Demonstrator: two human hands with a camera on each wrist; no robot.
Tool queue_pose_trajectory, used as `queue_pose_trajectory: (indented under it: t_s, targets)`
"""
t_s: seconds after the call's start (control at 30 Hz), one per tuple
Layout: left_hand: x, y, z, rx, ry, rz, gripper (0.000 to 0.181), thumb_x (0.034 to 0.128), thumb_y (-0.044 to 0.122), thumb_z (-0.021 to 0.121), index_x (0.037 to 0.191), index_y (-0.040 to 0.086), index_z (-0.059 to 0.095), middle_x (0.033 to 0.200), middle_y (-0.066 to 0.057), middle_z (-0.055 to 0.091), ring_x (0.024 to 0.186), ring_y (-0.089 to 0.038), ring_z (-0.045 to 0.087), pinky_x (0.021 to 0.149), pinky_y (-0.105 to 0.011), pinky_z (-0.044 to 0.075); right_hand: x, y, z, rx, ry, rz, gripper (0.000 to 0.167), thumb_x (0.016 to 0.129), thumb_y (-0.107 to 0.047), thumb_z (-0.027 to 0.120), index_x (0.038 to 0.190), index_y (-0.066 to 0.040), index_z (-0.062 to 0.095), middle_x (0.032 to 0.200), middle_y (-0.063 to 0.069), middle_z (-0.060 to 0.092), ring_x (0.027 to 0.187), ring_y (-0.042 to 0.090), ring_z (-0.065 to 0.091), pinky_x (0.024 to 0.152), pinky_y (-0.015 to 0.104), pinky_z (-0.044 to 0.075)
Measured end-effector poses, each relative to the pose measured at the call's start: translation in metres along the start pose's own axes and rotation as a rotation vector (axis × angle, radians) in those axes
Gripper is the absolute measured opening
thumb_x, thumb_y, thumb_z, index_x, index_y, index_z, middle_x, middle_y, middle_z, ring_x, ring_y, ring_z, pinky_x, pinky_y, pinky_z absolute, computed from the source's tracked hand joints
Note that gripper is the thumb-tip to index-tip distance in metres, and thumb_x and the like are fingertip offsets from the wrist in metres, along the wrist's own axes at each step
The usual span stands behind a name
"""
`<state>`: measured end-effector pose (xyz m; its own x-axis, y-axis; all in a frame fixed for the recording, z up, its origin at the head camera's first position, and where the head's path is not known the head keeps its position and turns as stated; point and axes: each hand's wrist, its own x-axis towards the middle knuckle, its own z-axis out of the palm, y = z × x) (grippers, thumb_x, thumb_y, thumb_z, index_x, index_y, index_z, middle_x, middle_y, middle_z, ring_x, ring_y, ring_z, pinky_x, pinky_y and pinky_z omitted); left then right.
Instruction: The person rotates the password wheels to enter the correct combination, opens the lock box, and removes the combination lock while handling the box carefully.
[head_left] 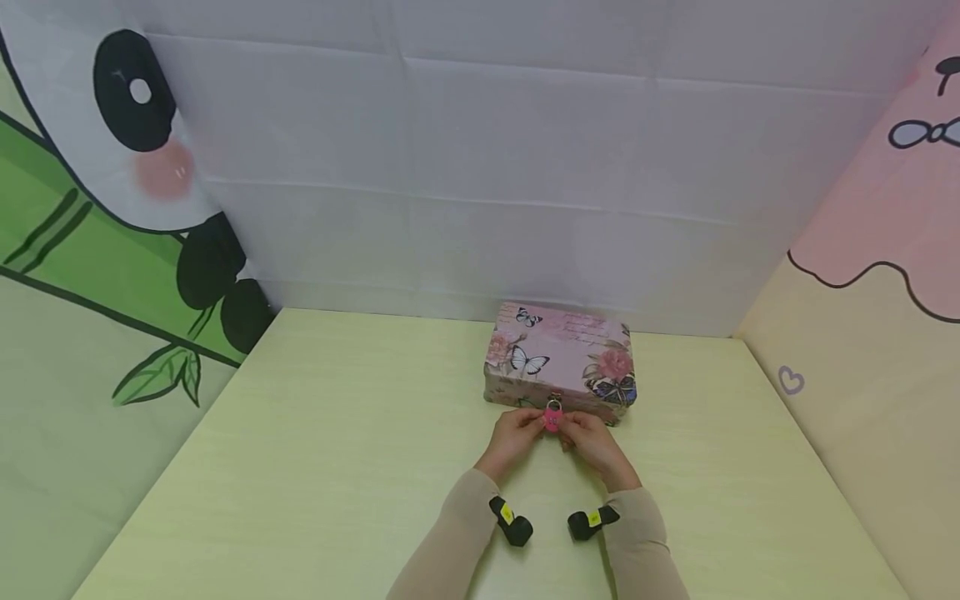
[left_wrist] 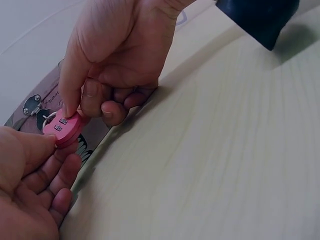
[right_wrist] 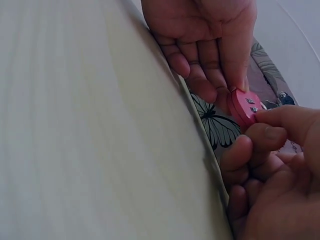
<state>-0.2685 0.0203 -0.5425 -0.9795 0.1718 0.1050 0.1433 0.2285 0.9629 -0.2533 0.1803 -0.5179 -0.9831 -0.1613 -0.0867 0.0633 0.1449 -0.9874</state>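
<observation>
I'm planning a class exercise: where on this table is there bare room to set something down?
Bare tabletop lies left of the butterfly-print box, out to the bamboo-print wall, and right of it, out to the pink-and-cream wall. It is crowded at the box's front, where the left hand and right hand pinch the pink combination padlock.

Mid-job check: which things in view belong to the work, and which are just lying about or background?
In the work:
pink padlock, pinched by left hand and right hand
floral box
metal clasp

Background or merely worn:
pale table
black wrist devices
white backdrop
</observation>
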Motion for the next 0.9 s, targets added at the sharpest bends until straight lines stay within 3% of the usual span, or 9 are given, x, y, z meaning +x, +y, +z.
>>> queue_pose_trajectory:
  t_s: [0.13,0.43,0.9]
  targets:
    - [-0.0013,0.0017,-0.0003,0.0,-0.003,-0.004,0.017,0.0955,0.002,0.063,0.106,-0.009,0.071,0.099,-0.019,0.073,0.087,-0.023,0.067,0.077,-0.031,0.054,-0.0008,0.0009,-0.0002,0.005,-0.012,0.004,0.019,0.102,-0.001,0.048,0.095,0.015,0.056,0.066,0.0,0.043,0.063,0.014,0.044,0.061,0.024,0.039]
    - [-0.0023,0.003,-0.0002,-0.011,-0.006,-0.007,0.018,0.0955,0.002,0.063,0.107,-0.01,0.071,0.099,-0.02,0.073,0.089,-0.025,0.067,0.078,-0.029,0.053,-0.0003,-0.0005,-0.0021,0.082,0.023,0.049,0.025,0.103,-0.005,0.04,0.079,-0.003,0.049,0.063,0.002,0.042,0.061,0.016,0.045,0.063,0.027,0.042]
    - [-0.001,0.0016,0.0002,0.011,-0.002,-0.022,0.019,0.096,0.006,0.064,0.107,-0.007,0.072,0.099,-0.016,0.073,0.091,-0.023,0.066,0.081,-0.033,0.053,-0.0011,-0.0011,-0.0006,0.082,0.037,0.065,0.014,0.099,-0.002,0.047,0.09,0.005,0.056,0.064,0.001,0.042,0.061,0.015,0.044,0.061,0.027,0.042]
